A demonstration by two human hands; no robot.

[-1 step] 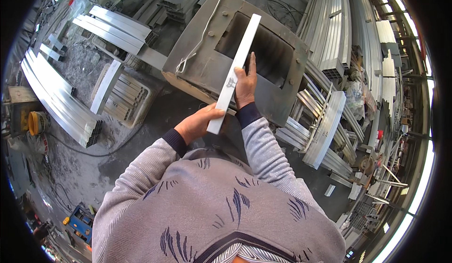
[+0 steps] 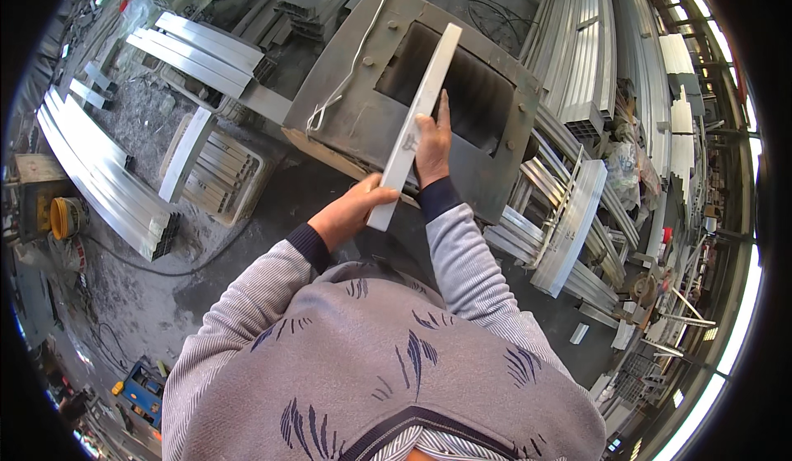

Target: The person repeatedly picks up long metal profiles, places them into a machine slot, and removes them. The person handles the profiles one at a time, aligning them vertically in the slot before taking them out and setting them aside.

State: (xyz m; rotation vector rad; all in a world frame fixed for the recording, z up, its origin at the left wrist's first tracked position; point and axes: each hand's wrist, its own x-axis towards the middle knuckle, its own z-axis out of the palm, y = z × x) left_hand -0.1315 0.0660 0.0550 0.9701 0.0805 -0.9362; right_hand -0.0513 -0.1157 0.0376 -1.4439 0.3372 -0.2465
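Observation:
A long, pale square metal tube with a dark smudge is slanted across the middle, its far end over a grey bolted metal machine. Near its lower end, my left hand grips it, thumb on top. My right hand holds its right side around mid-length, thumb on top and forefinger stretched out along it. Beneath the tube, a dark ribbed roller fills the machine's rectangular opening. Whether the tube touches the roller I cannot tell.
A white cord lies on the machine's left side. To the left are stacked metal tubes, a crate of tubes and a yellow bucket. More tubes are piled at right. A dark cable crosses the floor.
Both hands and the tube have shifted slightly to the right and up. The tube seems turned a little, with more of its side face showing. Both hands keep their grip.

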